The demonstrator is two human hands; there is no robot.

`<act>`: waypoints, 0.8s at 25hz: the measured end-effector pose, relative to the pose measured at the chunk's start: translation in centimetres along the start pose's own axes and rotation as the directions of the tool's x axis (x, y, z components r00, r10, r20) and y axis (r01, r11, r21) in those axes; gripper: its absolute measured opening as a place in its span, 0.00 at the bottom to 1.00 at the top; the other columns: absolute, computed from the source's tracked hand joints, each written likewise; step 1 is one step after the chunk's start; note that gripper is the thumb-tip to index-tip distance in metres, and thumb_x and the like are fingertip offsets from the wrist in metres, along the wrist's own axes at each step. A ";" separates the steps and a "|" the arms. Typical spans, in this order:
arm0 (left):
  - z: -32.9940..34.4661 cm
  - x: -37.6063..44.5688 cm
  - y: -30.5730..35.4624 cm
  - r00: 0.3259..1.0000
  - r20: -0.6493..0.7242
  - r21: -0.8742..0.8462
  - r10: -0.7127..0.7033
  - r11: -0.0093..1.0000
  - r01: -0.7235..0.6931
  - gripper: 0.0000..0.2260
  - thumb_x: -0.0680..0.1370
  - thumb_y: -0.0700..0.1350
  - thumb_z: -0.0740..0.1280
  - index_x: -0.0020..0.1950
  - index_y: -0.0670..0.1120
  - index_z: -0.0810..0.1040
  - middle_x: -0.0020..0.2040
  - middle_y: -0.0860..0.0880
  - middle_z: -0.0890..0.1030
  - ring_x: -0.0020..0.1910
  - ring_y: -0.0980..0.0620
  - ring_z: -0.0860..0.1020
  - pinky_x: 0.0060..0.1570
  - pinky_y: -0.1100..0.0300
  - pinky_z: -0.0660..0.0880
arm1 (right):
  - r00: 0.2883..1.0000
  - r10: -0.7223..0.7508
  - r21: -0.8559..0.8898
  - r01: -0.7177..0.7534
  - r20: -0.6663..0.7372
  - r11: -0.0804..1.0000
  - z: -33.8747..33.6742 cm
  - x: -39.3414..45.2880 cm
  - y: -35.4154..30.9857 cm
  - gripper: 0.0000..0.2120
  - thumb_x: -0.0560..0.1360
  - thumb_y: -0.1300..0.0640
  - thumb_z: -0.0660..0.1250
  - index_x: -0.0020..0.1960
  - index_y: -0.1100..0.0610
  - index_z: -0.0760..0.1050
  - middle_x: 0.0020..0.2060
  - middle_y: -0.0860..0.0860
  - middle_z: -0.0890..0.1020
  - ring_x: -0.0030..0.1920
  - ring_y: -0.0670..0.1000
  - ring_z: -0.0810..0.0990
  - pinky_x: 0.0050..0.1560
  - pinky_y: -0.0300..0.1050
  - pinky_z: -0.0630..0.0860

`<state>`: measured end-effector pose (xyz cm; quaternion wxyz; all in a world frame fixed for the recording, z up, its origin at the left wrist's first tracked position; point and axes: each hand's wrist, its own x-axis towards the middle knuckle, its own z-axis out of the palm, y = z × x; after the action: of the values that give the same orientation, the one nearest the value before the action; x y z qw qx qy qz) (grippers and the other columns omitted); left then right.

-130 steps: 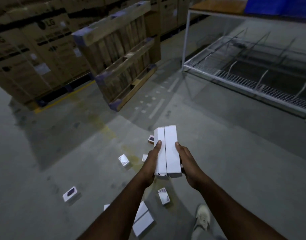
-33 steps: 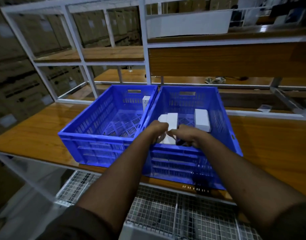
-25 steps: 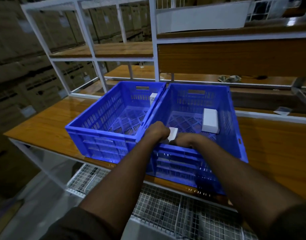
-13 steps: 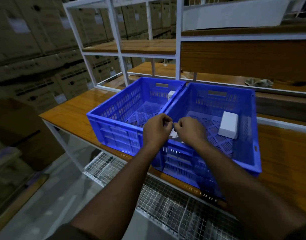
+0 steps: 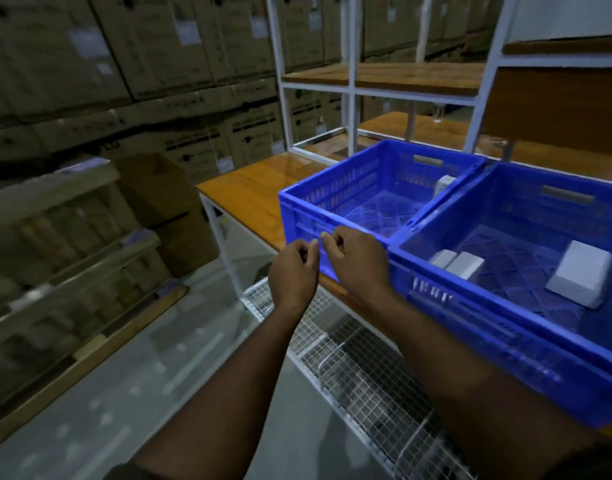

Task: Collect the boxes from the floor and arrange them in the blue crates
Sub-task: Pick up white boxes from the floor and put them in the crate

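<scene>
Two blue crates stand side by side on a wooden table. The left crate (image 5: 335, 188) holds one small white box (image 5: 444, 183) at its far right corner. In the right crate (image 5: 505, 320) lie two narrow white boxes (image 5: 458, 264) side by side and a bigger white box (image 5: 580, 277). My left hand (image 5: 294, 271) and my right hand (image 5: 356, 261) hover close together in front of the left crate's near wall, fingers loosely curled, holding nothing.
The wooden table (image 5: 249, 199) has a white frame and a wire mesh shelf (image 5: 363, 368) below. Upper wooden shelves (image 5: 415, 77) rise behind. Stacked cardboard cartons (image 5: 124, 64) and a leaning wooden pallet (image 5: 65, 258) line the left. Grey floor (image 5: 131, 382) stretches at lower left.
Both hands let go of the two narrow boxes in the right crate and drew back out, leftward. The view has swung left, away from the crates.
</scene>
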<state>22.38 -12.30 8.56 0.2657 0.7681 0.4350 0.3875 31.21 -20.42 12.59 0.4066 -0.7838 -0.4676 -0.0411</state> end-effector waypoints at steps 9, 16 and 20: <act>-18.1 -5.9 -15.0 0.920 -0.203 0.095 -0.337 0.928 0.361 0.22 0.83 0.55 0.59 0.36 0.43 0.77 0.33 0.46 0.78 0.33 0.46 0.76 0.31 0.53 0.67 | 0.901 -0.158 0.142 0.109 0.403 0.984 14.3 -9.4 -16.1 0.25 0.81 0.43 0.57 0.28 0.52 0.65 0.28 0.49 0.73 0.35 0.55 0.75 0.30 0.46 0.61; -32.0 -15.7 -25.8 0.769 -0.377 0.101 -0.516 0.802 0.588 0.21 0.82 0.57 0.59 0.38 0.44 0.78 0.35 0.47 0.81 0.35 0.48 0.78 0.37 0.50 0.75 | 0.748 -0.282 0.251 0.158 0.601 0.955 23.3 -20.8 -27.9 0.21 0.80 0.43 0.58 0.32 0.52 0.69 0.28 0.49 0.74 0.33 0.52 0.75 0.32 0.45 0.64; -38.5 -22.7 -30.6 0.651 -0.468 0.050 -0.598 0.718 0.694 0.20 0.82 0.57 0.59 0.38 0.45 0.79 0.35 0.49 0.81 0.35 0.50 0.79 0.38 0.50 0.76 | 0.646 -0.388 0.309 0.239 0.657 0.921 26.5 -27.6 -33.8 0.16 0.80 0.46 0.59 0.36 0.52 0.71 0.32 0.48 0.76 0.34 0.50 0.75 0.31 0.44 0.65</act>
<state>-30.89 -14.68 -1.01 0.1983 0.4836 0.7681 0.3697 -18.53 -14.00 2.93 0.2566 -0.6018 -0.7178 0.2382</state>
